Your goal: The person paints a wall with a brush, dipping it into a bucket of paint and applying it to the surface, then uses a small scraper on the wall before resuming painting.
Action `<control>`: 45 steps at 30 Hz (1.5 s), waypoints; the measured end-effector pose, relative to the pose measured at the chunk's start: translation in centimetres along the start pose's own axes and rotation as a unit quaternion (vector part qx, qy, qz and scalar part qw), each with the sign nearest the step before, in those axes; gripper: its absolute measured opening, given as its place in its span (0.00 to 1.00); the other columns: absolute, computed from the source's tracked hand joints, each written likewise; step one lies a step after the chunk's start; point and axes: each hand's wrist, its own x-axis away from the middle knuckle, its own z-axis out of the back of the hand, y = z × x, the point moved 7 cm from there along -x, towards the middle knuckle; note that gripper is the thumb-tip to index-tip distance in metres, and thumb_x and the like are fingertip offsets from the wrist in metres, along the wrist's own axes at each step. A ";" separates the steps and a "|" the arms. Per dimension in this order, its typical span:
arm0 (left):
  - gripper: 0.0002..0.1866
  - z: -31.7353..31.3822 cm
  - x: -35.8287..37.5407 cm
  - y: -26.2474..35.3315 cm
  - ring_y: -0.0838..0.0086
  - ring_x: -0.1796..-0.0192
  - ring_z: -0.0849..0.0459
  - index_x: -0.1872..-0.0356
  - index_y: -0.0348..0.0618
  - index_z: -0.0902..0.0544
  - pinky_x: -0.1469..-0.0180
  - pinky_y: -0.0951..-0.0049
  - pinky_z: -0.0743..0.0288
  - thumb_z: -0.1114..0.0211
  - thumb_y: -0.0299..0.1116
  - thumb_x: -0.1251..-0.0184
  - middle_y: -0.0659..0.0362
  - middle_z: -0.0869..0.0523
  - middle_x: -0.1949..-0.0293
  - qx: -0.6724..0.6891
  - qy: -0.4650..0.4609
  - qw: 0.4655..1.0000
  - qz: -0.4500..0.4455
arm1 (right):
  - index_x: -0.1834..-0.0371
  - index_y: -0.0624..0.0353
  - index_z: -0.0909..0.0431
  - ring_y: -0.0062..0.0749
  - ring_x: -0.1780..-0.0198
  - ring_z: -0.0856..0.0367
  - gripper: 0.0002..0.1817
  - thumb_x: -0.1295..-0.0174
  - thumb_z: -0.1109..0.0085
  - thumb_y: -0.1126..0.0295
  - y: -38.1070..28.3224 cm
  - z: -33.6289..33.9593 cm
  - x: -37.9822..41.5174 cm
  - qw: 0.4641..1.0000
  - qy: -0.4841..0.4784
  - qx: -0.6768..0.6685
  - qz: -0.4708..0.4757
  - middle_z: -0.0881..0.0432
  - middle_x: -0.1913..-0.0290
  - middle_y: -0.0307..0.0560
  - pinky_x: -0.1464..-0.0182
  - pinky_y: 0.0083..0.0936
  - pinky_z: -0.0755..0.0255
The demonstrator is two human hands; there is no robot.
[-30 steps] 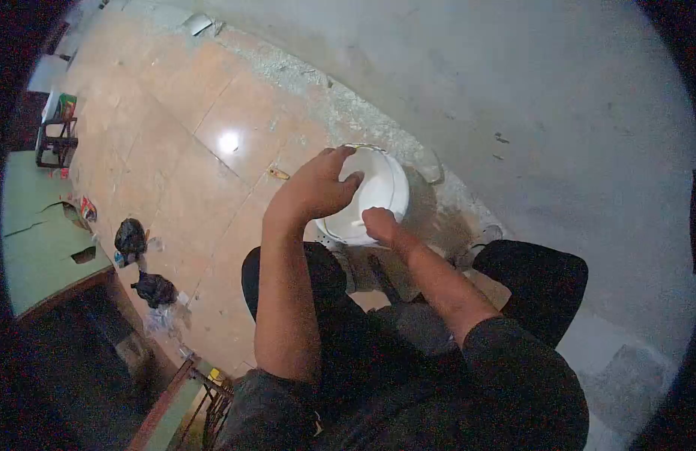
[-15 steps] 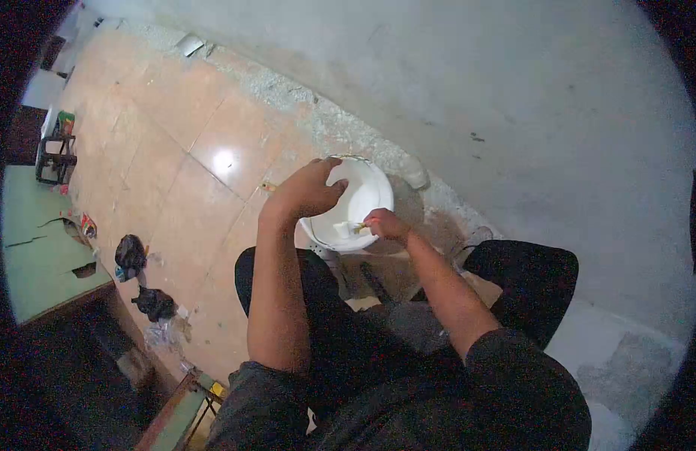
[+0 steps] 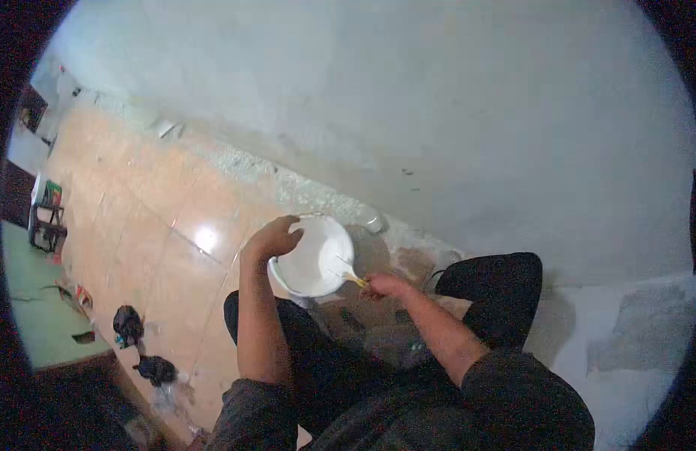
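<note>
Brush (image 3: 354,279) has moved from down inside the white bucket (image 3: 340,244) to its right rim, pinched by the right hand (image 3: 382,286). Left hand (image 3: 276,237) is at the opposite rim, thumb spread from fingers, can't tell if gripping. Bucket's on the tile floor (image 3: 156,203) by the wall (image 3: 475,113).

Single head-worn view, looking forward and steeply down over bent knees (image 3: 502,284). White bucket (image 3: 338,244) near, mid-frame; tiled floor (image 3: 130,218) left, grey wall (image 3: 513,150) beyond.
</note>
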 end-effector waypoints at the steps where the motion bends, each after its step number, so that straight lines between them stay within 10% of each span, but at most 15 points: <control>1: 0.21 0.0 0.1 -0.1 0.54 0.45 0.22 0.46 0.39 0.25 0.42 0.61 0.30 0.45 0.41 0.35 0.45 0.21 0.48 -0.008 -0.007 1.000 0.006 | 0.59 0.56 0.25 0.23 0.77 0.27 0.10 0.43 0.42 0.70 -0.2 0.0 0.3 0.996 0.003 0.083 -0.031 0.24 0.72 0.39 0.75 0.25 0.30; 5: 0.16 -3.4 -3.2 -4.2 0.52 0.53 0.18 0.61 0.36 0.17 0.48 0.58 0.27 0.48 0.36 0.38 0.42 0.17 0.59 -0.215 -0.060 0.968 -0.118 | 0.55 0.58 0.26 0.24 0.75 0.26 0.12 0.43 0.43 0.72 -0.9 1.2 1.9 0.998 -0.060 -0.014 -0.010 0.25 0.71 0.40 0.70 0.24 0.28; 8: 0.17 -5.0 -3.4 -7.6 0.61 0.57 0.15 0.52 0.45 0.18 0.52 0.61 0.22 0.50 0.27 0.41 0.53 0.17 0.53 -0.270 -0.141 0.951 -0.055 | 0.55 0.59 0.25 0.24 0.68 0.24 0.12 0.43 0.44 0.74 -8.4 0.9 8.8 1.000 0.019 -0.012 0.017 0.22 0.68 0.41 0.65 0.24 0.26; 13: 0.11 -5.3 0.5 0.4 0.74 0.64 0.15 0.58 0.39 0.18 0.64 0.67 0.19 0.40 0.31 0.40 0.54 0.14 0.63 0.177 -0.205 0.956 0.109 | 0.48 0.62 0.25 0.24 0.60 0.23 0.20 0.45 0.37 0.69 -14.9 4.2 15.9 0.988 0.061 0.012 0.142 0.20 0.59 0.41 0.58 0.22 0.28; 17: 0.17 -10.4 2.5 7.5 0.70 0.57 0.17 0.51 0.35 0.23 0.60 0.65 0.20 0.45 0.39 0.31 0.55 0.17 0.56 0.321 -0.386 0.862 -0.074 | 0.45 0.63 0.26 0.27 0.52 0.25 0.25 0.47 0.35 0.67 -16.3 5.2 19.2 0.960 0.122 0.101 0.232 0.20 0.55 0.42 0.46 0.25 0.32; 22: 0.24 -9.6 6.2 20.2 0.68 0.48 0.22 0.44 0.36 0.28 0.42 0.69 0.31 0.52 0.47 0.27 0.53 0.19 0.51 0.308 -0.297 0.899 -0.100 | 0.44 0.64 0.27 0.29 0.45 0.28 0.28 0.48 0.33 0.67 -15.4 6.2 21.2 0.939 0.176 0.012 0.297 0.23 0.49 0.44 0.42 0.27 0.35; 37: 0.15 -11.4 9.2 21.0 0.77 0.62 0.20 0.58 0.36 0.22 0.58 0.74 0.26 0.41 0.39 0.33 0.61 0.18 0.68 0.371 0.001 0.918 -0.141 | 0.52 0.60 0.28 0.27 0.48 0.27 0.16 0.43 0.37 0.69 -15.5 1.1 20.4 0.891 0.140 -0.121 0.416 0.22 0.56 0.40 0.43 0.27 0.36; 45: 0.11 -14.0 8.2 21.2 0.78 0.61 0.22 0.56 0.38 0.22 0.56 0.75 0.27 0.43 0.35 0.31 0.60 0.19 0.63 0.379 0.030 0.906 -0.187 | 0.48 0.62 0.30 0.25 0.64 0.22 0.16 0.37 0.44 0.69 -15.5 1.6 21.8 0.861 0.065 -0.175 0.474 0.22 0.63 0.42 0.63 0.21 0.27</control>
